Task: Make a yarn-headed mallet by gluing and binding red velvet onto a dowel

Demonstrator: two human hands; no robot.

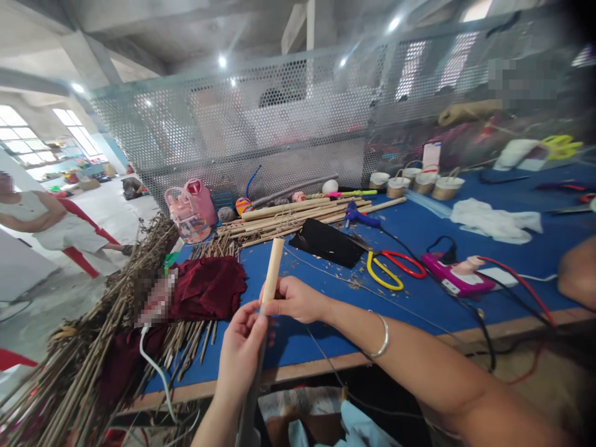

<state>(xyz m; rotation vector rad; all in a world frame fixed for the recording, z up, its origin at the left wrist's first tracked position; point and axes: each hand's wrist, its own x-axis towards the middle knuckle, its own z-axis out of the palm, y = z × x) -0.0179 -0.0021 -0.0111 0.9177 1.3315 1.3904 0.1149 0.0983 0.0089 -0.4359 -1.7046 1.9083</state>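
Note:
A pale wooden stick (274,267) stands nearly upright over the table's front part, its lower length inside a grey tube or wrap (254,397). My left hand (242,341) is closed round the grey part just below the bare wood. My right hand (298,301), with a silver bangle on the wrist, pinches the stick where the wood meets the grey. Some of its fingertips are hidden behind the stick. Beyond the hands lie a black cloth piece (326,242) and scissors (395,267) with one yellow and one red handle.
Long sticks (298,214) lie across the back of the blue table (288,347). Dry stalks (93,347) and a dark red cloth (209,285) are at left. A purple power strip (459,273) with cables sits at right, near another person's arm (577,273). A perforated metal screen (261,136) stands behind.

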